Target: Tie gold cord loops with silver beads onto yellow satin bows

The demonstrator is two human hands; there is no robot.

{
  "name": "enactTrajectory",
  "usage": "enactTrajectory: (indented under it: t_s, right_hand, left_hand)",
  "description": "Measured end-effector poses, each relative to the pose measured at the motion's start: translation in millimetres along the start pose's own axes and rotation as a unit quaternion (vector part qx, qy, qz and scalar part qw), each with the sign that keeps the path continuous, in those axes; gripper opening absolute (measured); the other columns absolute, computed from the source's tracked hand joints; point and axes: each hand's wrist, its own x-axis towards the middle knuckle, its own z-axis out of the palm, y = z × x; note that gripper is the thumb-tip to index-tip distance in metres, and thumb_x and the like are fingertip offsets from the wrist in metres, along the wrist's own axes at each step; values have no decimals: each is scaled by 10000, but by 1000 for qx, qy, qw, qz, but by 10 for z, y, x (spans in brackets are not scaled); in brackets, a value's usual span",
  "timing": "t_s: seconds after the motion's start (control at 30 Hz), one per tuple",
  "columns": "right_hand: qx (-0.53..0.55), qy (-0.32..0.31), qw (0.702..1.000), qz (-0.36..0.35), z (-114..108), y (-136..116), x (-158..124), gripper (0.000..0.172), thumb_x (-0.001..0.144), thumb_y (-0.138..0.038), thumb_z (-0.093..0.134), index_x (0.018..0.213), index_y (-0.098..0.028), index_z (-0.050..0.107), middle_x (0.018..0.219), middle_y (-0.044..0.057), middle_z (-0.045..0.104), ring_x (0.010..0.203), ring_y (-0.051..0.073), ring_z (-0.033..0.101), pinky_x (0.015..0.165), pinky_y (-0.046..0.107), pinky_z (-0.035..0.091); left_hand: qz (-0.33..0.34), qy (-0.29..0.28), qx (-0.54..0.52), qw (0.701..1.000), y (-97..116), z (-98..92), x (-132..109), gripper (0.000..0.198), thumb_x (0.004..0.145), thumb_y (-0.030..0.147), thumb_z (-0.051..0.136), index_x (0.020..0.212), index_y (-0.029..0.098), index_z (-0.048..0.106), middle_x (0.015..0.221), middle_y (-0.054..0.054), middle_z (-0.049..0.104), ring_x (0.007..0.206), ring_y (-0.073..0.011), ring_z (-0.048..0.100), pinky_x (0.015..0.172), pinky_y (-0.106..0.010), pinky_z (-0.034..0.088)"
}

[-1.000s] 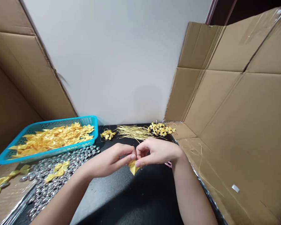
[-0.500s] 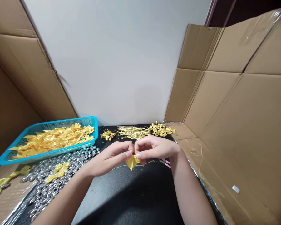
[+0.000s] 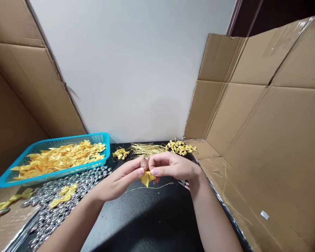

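Note:
Between my two hands, above the black tabletop [image 3: 136, 213], is a yellow ribbon bow [image 3: 147, 178]. My left hand [image 3: 123, 176] pinches one side of it between thumb and fingers. The other side is pinched by my right hand [image 3: 173, 168], and the fingertips of both hands nearly meet. Part of the bow hangs down below my thumbs; the rest is hidden by my fingers. A thin gold cord [image 3: 149, 188] lies on the table just beneath it.
At the left, a blue basket [image 3: 107, 148] holds many yellow bows. Silver beads [image 3: 76, 199] spread in front of it, with loose bows [image 3: 64, 196] on top. Behind my hands lie gold cords [image 3: 147, 149] and finished-looking bow clusters [image 3: 180, 147]. Pink-handled scissors [image 3: 185, 184] sit by my right wrist. Cardboard walls [image 3: 252, 115] stand either side.
Both hands keep their pinch on the bow, with only a slight shift of the fingers. The right hand and bow have moved a little leftward; the view has tilted slightly.

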Motion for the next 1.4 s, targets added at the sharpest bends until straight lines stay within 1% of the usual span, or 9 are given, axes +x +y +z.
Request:
enactTrajectory:
  t_s: [0.27,0.37,0.5,0.67,0.83,1.0,1.17,1.27,1.4]
  right_hand:
    - [-7,1,1000,-20,36,-55,8,164,870,-284,622,777,-179,535,768,-14,543,688,108,538,708,278,455]
    - [-86,40,995,-27,66,-82,7,183,866,-301,627,769,-190,518,756,-17,541,706,119,516,711,279,440]
    - [-238,90,967,-12,120,-105,-12,188,821,-287,690,770,-193,534,767,-17,569,731,131,517,702,264,425]
    - [-310,82,947,19,171,-127,-50,161,840,-274,657,761,-187,547,747,-22,585,694,122,519,672,251,412]
    - [-245,32,968,31,163,-142,-41,274,854,-372,659,699,-177,546,685,-31,540,645,107,481,636,246,405]
    - [-61,5,998,31,165,-65,58,403,872,-551,601,790,-158,587,780,25,596,700,127,550,634,258,462]
    - [-76,67,995,-20,190,4,142,453,894,-600,546,785,-162,589,726,12,579,647,115,517,602,254,441]
    - [-84,100,991,-39,210,9,183,490,866,-638,560,716,-171,554,671,-18,510,608,104,479,578,245,427]
    - [-85,101,990,-49,215,22,207,493,866,-639,553,695,-177,540,654,-29,468,603,102,457,562,235,414]
  left_hand:
    - [3,6,-14,1000,-8,16,4,323,1006,454,424,794,211,434,815,8,508,744,-144,459,669,-230,395]
    - [11,25,87,996,17,-14,-11,319,1023,409,383,779,209,426,784,13,484,718,-145,439,670,-240,388]
    - [-6,26,253,967,87,-48,-39,234,1023,286,376,816,207,454,789,17,503,712,-141,450,678,-243,374]
    - [-13,5,318,948,196,-48,-58,216,1000,258,409,814,202,504,790,3,555,711,-145,499,656,-237,386]
    - [-30,-40,246,968,258,-34,-74,252,998,287,424,790,196,535,713,14,593,659,-130,535,630,-216,408]
    - [-38,-11,71,997,117,-31,-39,345,980,426,476,722,197,461,680,4,598,581,-120,531,537,-203,432]
    - [-21,49,-70,996,-43,-11,26,391,937,497,550,711,195,449,690,-16,632,569,-113,489,461,-180,366]
    - [-19,89,-90,992,-61,9,22,394,924,505,571,715,192,456,691,-32,652,594,-122,484,496,-198,351]
    - [-35,112,-91,989,-43,17,-2,405,907,524,586,710,192,461,697,-36,646,594,-127,467,512,-219,334]
